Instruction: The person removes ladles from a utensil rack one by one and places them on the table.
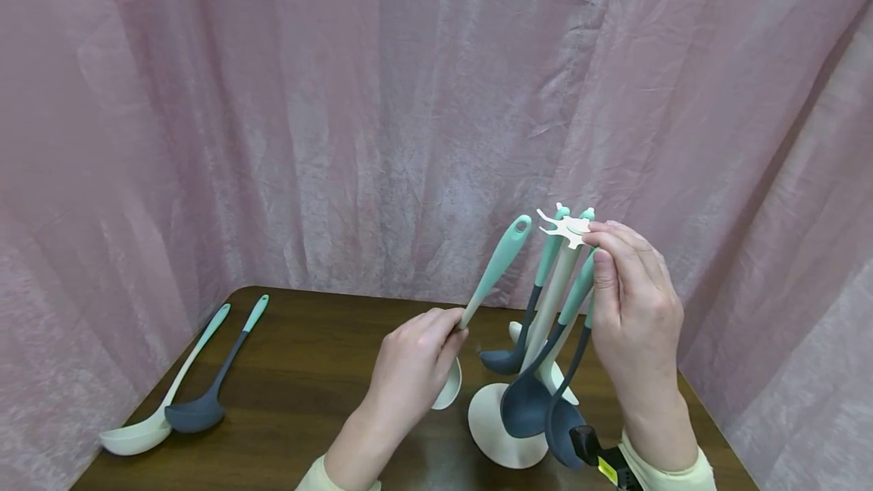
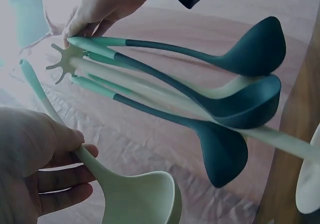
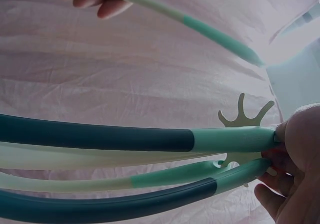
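Holding cream ladle (image 1: 477, 294) in left hand (image 1: 412, 362), handle up-right.

The head view looks forward and down over the counter (image 1: 307, 370) toward the curtain. Both wrist views sit very close, sideways on, sharing the utensil stand (image 1: 546, 301) (image 2: 150, 87) (image 3: 100, 156) seen at lower right of the head view.
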